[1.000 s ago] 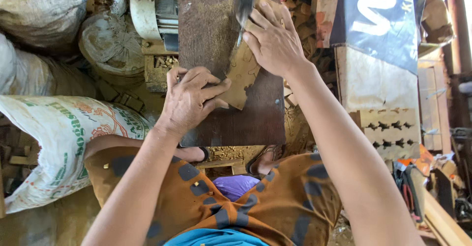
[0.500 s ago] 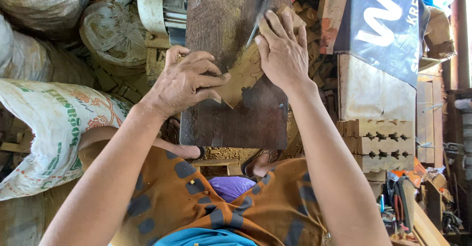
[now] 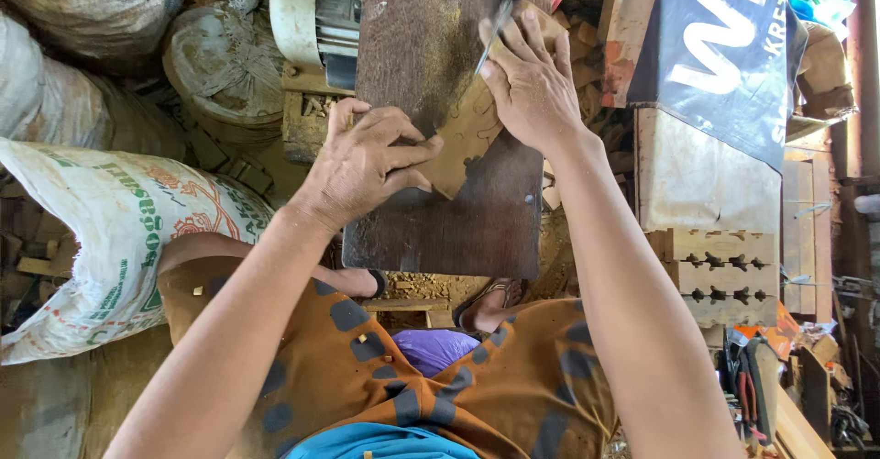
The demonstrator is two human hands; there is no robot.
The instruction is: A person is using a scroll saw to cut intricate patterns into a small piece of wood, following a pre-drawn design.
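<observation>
Both hands press a thin cut-out piece of wood (image 3: pixel 467 143) flat on a dark, sawdust-dusted board (image 3: pixel 431 211): the left hand (image 3: pixel 367 161) with curled fingers, the right hand (image 3: pixel 527 83) with fingers spread by what may be a saw blade (image 3: pixel 490 37) (hard to tell). Stuffed sacks (image 3: pixel 101 230), a motor (image 3: pixel 312 14) and stacked carved wood blocks (image 3: pixel 720 266) crowd the workshop.

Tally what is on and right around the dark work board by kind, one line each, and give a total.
Hands: 2, left hand and right hand
Thin wooden workpiece under both hands: 1
Dark work board: 1
Saw blade: 1
Electric motor: 1
Printed white sack: 1
Total: 7
</observation>
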